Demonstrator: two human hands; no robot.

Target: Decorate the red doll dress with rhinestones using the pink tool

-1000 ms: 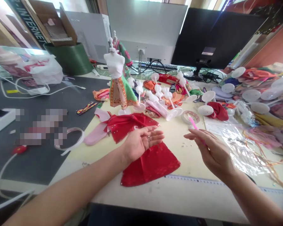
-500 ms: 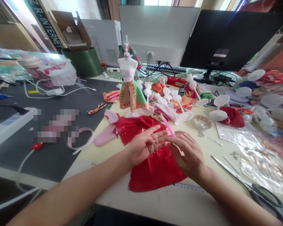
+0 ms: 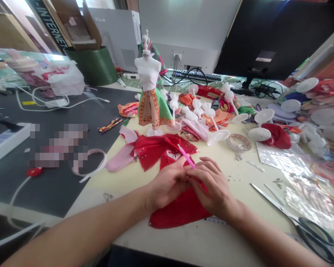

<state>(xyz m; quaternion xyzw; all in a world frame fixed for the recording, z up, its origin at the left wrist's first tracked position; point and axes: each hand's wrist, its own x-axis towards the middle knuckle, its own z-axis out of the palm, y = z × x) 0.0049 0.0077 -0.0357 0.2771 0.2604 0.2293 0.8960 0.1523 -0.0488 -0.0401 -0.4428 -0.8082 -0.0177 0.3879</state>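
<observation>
One pink stick (image 3: 187,158) over red cloth (image 3: 183,207)

At far left sits one white power strip (image 3: 15,137). Behind it leans a dark board (image 3: 56,35), readable as "-INTERNET", and one cardboard box (image 3: 65,16) stands in a green round container (image 3: 91,68). One tape roll (image 3: 103,164) lies on the dark part of the counter (image 3: 211,249), its end loose. A pale case (image 3: 114,33) carries lettering too blurred to read. One patterned strip (image 3: 110,125) lies near one white dress form (image 3: 147,74) in a green and peach skirt; a second dressed form is partly hidden behind it.

At centre, the red cloth lies on the counter beneath both hands. The left hand (image 3: 168,183) is palm up, its fingers bent and partly covered; whether they grip anything I cannot tell. The right hand (image 3: 215,191) has its fingers closed around the pink stick, which tilts up to the left.

Behind are two monitors, one grey (image 3: 189,33) and one black (image 3: 275,33), the black one bearing a label too small to read. At right, a second tape roll (image 3: 249,144) has illegible red print; nearer lies one pair of scissors (image 3: 294,219).
</observation>
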